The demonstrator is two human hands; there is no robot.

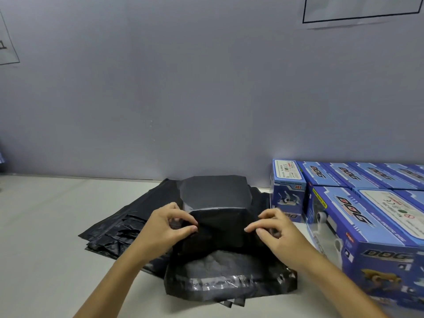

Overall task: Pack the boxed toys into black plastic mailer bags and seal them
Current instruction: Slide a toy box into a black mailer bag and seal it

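Note:
A black mailer bag [218, 203] with a box shape inside stands at the middle of the table, on top of a stack of flat black mailer bags [128, 216]. Its open flap [229, 283] with a shiny strip lies toward me. My left hand [167, 228] pinches the bag's plastic at the left near corner of the box. My right hand [275, 228] pinches the plastic at the right near corner. The toy box inside is fully hidden by the bag.
Several blue boxed toys [358, 216] marked DOG stand in rows at the right, close to my right forearm. The white table [46, 237] runs left of the bags. A grey wall [183, 88] rises right behind the bags.

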